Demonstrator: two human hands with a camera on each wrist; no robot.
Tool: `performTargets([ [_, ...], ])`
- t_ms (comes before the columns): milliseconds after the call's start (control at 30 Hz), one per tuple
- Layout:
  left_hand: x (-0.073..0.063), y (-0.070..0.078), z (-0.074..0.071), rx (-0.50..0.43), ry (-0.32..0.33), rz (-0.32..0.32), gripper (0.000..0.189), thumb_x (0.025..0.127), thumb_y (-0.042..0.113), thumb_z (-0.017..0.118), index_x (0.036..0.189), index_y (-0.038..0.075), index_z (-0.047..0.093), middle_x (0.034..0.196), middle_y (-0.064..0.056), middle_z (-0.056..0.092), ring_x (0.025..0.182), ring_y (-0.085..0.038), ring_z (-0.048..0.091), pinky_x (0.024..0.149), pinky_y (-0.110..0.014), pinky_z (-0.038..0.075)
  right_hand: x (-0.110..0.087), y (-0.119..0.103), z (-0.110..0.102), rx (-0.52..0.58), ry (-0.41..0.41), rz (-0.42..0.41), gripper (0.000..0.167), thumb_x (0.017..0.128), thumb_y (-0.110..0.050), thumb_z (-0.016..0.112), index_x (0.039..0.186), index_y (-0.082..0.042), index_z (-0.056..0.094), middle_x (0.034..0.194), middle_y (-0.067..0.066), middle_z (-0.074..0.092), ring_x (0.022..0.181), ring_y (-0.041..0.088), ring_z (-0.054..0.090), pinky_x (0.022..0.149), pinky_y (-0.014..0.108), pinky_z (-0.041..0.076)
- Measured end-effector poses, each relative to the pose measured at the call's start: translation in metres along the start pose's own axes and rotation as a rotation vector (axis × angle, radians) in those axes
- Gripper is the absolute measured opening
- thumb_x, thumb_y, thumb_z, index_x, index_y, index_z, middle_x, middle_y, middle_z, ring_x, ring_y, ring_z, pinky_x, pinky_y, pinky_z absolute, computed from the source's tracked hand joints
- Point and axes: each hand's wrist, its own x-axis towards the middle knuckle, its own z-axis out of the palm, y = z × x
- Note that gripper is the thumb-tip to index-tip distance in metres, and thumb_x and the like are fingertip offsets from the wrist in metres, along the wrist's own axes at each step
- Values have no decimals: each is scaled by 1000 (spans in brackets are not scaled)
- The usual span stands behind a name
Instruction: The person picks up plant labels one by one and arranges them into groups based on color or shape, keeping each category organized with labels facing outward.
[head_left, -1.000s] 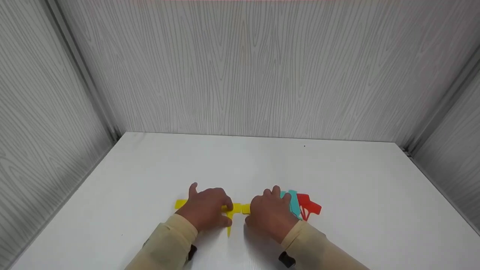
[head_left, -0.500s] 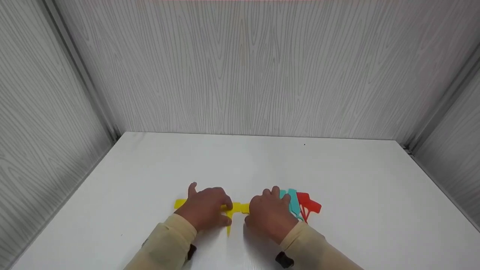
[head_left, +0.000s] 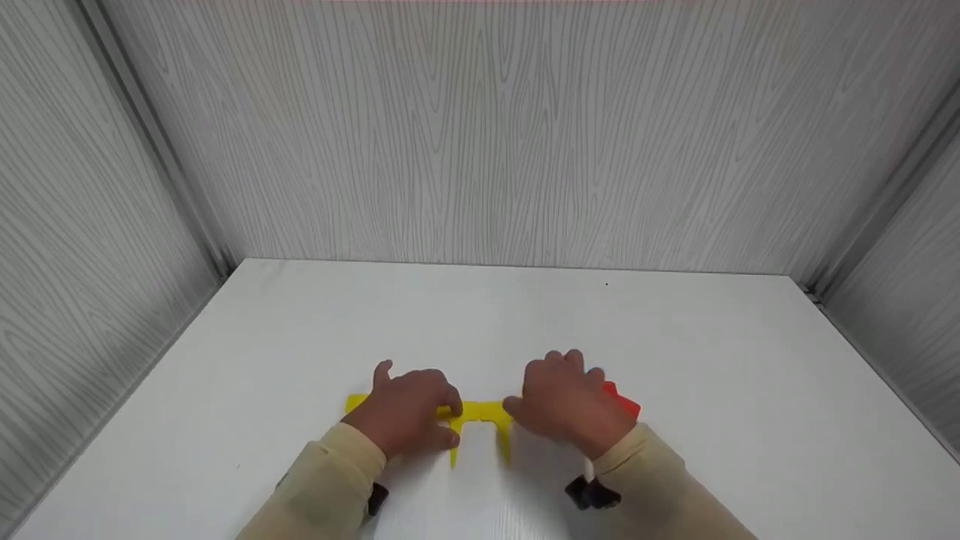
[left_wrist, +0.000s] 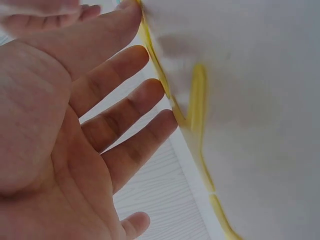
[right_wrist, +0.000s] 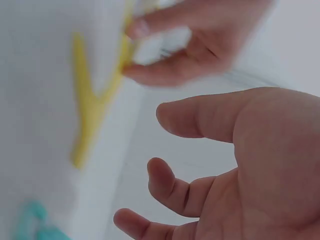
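The left hand (head_left: 409, 412) rested its mostly straight fingers on a row of thin, yellow, T-shaped plastic tags (head_left: 487, 411), their visible stalks aimed towards six o'clock. At three o'clock from it, the right hand (head_left: 568, 399) was held wide, fingers relaxed and apart, just beside the row's right end. The row lay on a flat white tabletop (head_left: 480, 330). Flat red plastic (head_left: 628, 406) showed at the right hand's three o'clock, partly covered. A turquoise piece (right_wrist: 52, 233) at seven o'clock in the right wrist view was too blurred to shape fairly. Grey wood-grain panelling (head_left: 480, 135) stood at twelve o'clock.
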Motion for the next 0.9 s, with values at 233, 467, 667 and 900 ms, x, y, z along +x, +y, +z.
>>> performTargets([
  [233,-7,-4,-5,-53,28,11,26,91,28,92,116,22,85,117,8,74,123,-22,68,126,-77,14,1,34,-39,64,69,31,42,100,-42,75,115,-3,81,115,15,65,120,42,51,100,69,48],
  [467,-3,12,5,-13,54,34,37,94,41,89,123,18,82,120,4,75,122,-22,70,123,-78,20,13,44,-26,-27,43,62,50,90,-44,88,114,-2,73,101,15,61,116,42,51,99,66,46],
  [667,10,33,18,108,-9,51,54,89,53,89,128,17,80,120,0,74,111,-25,69,121,-80,27,24,55,-7,-56,53,87,47,89,-42,90,114,-4,78,100,16,63,112,43,51,98,65,45],
  [900,13,37,22,148,-20,58,49,91,53,85,125,17,81,116,1,74,109,-26,69,121,-81,25,34,69,5,-43,82,101,40,89,-39,86,106,-4,77,95,16,62,107,42,52,96,66,46],
])
